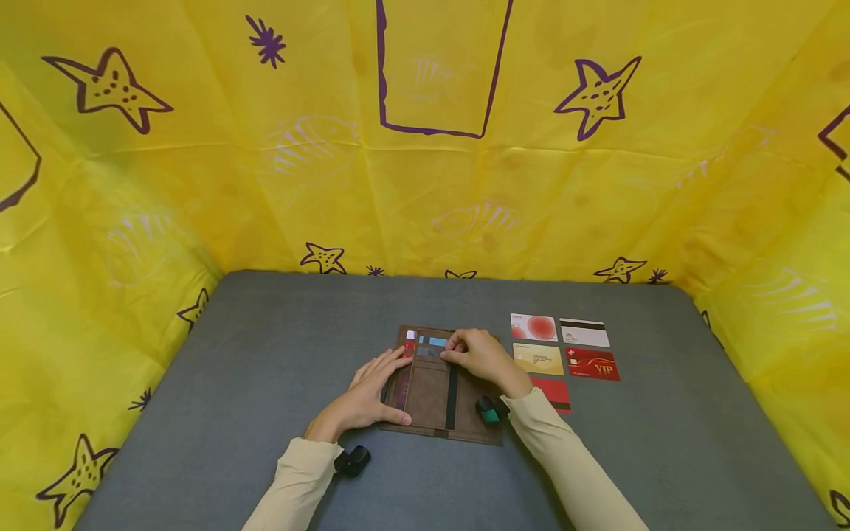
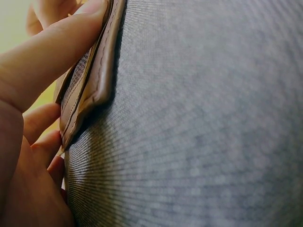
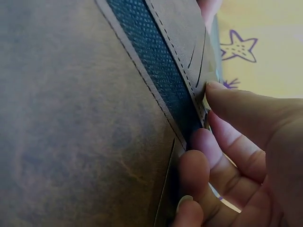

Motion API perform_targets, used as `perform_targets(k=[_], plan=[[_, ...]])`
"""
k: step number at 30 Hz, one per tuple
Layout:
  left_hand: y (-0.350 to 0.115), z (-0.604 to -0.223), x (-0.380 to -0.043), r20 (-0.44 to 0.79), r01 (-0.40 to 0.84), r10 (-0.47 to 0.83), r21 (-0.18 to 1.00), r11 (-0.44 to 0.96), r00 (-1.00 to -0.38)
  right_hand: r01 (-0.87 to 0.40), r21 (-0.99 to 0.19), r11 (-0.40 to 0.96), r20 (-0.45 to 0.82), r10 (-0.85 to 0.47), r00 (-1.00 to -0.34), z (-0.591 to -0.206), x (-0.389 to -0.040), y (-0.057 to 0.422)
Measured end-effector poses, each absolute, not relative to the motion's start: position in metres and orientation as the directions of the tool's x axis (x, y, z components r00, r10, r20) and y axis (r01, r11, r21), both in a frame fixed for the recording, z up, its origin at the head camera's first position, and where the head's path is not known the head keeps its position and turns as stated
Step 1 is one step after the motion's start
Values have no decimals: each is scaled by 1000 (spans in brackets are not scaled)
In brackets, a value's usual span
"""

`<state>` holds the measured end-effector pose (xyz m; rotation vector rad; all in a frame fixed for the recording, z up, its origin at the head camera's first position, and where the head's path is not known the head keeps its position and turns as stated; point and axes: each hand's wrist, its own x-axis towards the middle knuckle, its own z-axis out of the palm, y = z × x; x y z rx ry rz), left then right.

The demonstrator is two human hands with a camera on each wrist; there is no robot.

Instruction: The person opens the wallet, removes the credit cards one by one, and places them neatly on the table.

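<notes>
A brown wallet (image 1: 428, 402) lies spread on the grey table, with several cards showing in its slots. My left hand (image 1: 365, 391) rests across its left part, fingers spread. In the left wrist view the thumb (image 2: 57, 52) presses on the wallet edge (image 2: 102, 71). My right hand (image 1: 481, 358) is at the upper slots. Its thumb and forefinger pinch a dark card (image 1: 434, 353), mostly hidden in the slot and by the fingers. In the right wrist view, the right hand (image 3: 251, 146) touches the wallet (image 3: 94, 142) beside a dark woven strip (image 3: 156, 66).
Right of the wallet lie a white card with red circles (image 1: 533, 327), a white card with a black stripe (image 1: 584, 332), a gold card (image 1: 538, 359), a red VIP card (image 1: 593, 364) and a red card (image 1: 553, 393) partly behind the right sleeve. Yellow patterned cloth (image 1: 425, 206) surrounds the table.
</notes>
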<state>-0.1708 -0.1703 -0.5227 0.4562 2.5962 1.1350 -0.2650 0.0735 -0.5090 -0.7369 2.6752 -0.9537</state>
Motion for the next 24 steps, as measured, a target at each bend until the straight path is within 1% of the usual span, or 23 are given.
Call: perform_targets(k=[11, 19, 24], plan=[[-171, -523, -172, -124, 172, 385, 742, 648, -915, -367, -626, 689, -69, -517, -853, -501, -268, 68], [-170, -524, -172, -126, 173, 386, 739, 651, -914, -346, -579, 738, -84, -477, -875, -500, -267, 68], [-171, -525, -171, -129, 169, 381, 736, 655, -916, -338, -575, 745, -98, -473, -875, -499, -267, 65]])
